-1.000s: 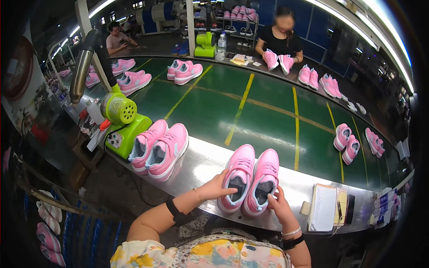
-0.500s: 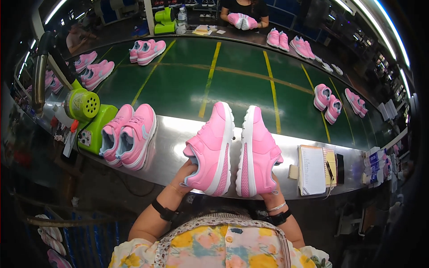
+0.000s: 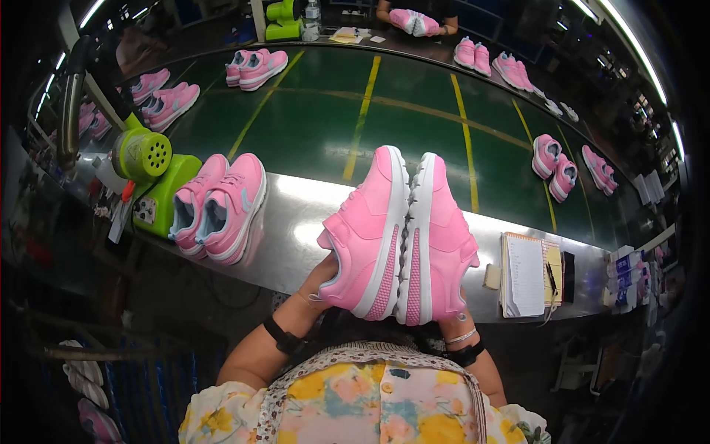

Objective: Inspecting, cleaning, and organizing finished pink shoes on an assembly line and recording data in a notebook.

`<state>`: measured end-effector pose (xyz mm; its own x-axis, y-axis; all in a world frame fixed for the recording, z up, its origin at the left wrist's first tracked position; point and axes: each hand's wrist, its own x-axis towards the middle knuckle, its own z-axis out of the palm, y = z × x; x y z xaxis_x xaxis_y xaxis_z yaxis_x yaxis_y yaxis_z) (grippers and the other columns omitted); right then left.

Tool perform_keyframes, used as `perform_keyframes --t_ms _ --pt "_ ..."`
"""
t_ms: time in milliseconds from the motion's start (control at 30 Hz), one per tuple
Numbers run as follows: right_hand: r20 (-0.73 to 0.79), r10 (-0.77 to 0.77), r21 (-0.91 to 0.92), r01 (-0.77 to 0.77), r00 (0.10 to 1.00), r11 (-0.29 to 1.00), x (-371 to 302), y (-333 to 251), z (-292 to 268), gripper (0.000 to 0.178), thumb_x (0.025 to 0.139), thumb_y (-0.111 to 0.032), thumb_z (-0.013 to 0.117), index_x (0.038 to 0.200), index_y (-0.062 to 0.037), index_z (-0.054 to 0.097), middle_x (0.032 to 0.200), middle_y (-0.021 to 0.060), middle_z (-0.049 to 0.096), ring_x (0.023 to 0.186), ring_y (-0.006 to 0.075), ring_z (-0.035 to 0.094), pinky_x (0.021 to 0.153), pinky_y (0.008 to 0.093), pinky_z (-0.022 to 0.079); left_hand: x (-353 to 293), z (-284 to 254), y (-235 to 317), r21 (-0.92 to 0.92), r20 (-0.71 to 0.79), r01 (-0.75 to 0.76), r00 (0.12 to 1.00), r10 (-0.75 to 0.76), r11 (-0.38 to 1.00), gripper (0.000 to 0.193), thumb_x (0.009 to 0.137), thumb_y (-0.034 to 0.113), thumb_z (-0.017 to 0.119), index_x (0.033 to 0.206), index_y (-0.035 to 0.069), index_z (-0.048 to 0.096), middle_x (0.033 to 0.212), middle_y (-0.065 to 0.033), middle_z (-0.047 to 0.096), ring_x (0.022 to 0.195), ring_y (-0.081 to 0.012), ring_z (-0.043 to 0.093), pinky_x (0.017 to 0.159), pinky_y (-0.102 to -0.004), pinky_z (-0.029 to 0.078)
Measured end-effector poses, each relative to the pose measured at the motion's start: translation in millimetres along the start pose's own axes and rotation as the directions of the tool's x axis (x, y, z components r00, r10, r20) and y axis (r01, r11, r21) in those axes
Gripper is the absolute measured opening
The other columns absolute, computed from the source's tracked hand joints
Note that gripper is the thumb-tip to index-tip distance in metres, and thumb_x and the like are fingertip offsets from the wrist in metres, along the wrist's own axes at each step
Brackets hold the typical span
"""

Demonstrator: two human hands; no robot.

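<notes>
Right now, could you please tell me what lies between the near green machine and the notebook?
In the head view, from the machine: a standing pink pair, the held shoes, then a beige block beside the notebook.

Left: room for me to pass over the steel ledge (image 3: 292,244) between the standing pink pair (image 3: 228,211) and the left held shoe (image 3: 362,240). Past that pair, the green machine (image 3: 168,196) blocks me. Right: tighter beside the right held shoe (image 3: 441,248); small block (image 3: 492,277), then notebook (image 3: 523,277) obstruct. Ahead: open green belt (image 3: 421,81).
</notes>
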<state>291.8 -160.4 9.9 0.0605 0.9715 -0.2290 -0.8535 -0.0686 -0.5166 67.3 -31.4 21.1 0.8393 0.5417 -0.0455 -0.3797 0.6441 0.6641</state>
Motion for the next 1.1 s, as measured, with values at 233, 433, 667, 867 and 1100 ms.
perform_keyframes --t_ms 233,433,667,867,1100 --pt "0.01 -0.041 0.032 0.04 0.999 0.999 -6 -1 -2 0.053 0.091 -0.029 0.05 0.135 -0.0031 0.033 0.129 0.015 0.047 0.118 0.0293 0.047 0.1 0.0415 0.04 -1 -4 -3 -0.215 0.021 0.016 1.0 -0.012 0.976 0.045 0.094 0.016 0.045 0.135 0.002 0.031 0.132 -0.0118 0.045 0.117 -0.0195 0.048 0.1 -0.032 0.041" --pt "0.022 -0.115 0.082 0.113 0.993 0.99 -18 -2 1 0.052 0.091 -0.028 0.05 0.134 -0.0025 0.034 0.128 0.0155 0.048 0.117 0.0299 0.048 0.099 0.0418 0.04 -4 -7 4 -0.028 0.028 0.032 0.999 -0.031 0.999 0.05 0.09 0.012 0.051 0.136 0.004 0.031 0.13 -0.0108 0.046 0.116 -0.02 0.049 0.098 -0.0317 0.042" --pt "-0.033 -0.172 -0.283 0.156 0.984 0.946 -17 -13 25 0.074 0.08 -0.021 0.067 0.139 -0.0073 0.026 0.133 0.0114 0.043 0.12 0.0257 0.046 0.101 0.038 0.04 -2 2 16 0.168 -0.078 -0.143 0.984 0.158 0.975 0.091 0.068 0.006 0.074 0.143 0.013 0.022 0.137 -0.0061 0.041 0.123 -0.0192 0.044 0.103 -0.0346 0.035" --pt "0.17 -0.49 -0.628 0.477 0.855 0.615 -10 -4 31 0.089 0.069 0.002 0.072 0.14 -0.0146 0.021 0.135 0.0087 0.037 0.122 0.0214 0.042 0.101 0.0363 0.038 3 8 6 0.355 0.006 -0.302 0.947 0.321 0.885 0.096 0.067 -0.003 0.072 0.144 0.015 0.017 0.142 -0.0067 0.032 0.131 -0.0213 0.034 0.107 -0.0357 0.031" --pt "0.263 -0.498 -0.702 0.518 0.826 0.489 -10 -1 27 0.086 0.073 0.004 0.067 0.14 -0.0162 0.018 0.137 0.0125 0.035 0.125 0.0258 0.04 0.101 0.0381 0.038 9 -6 -1 0.521 0.112 -0.4 0.908 0.405 0.754 0.1 0.066 -0.004 0.073 0.144 0.019 0.015 0.145 -0.0075 0.025 0.13 -0.023 0.034 0.106 -0.0374 0.032"
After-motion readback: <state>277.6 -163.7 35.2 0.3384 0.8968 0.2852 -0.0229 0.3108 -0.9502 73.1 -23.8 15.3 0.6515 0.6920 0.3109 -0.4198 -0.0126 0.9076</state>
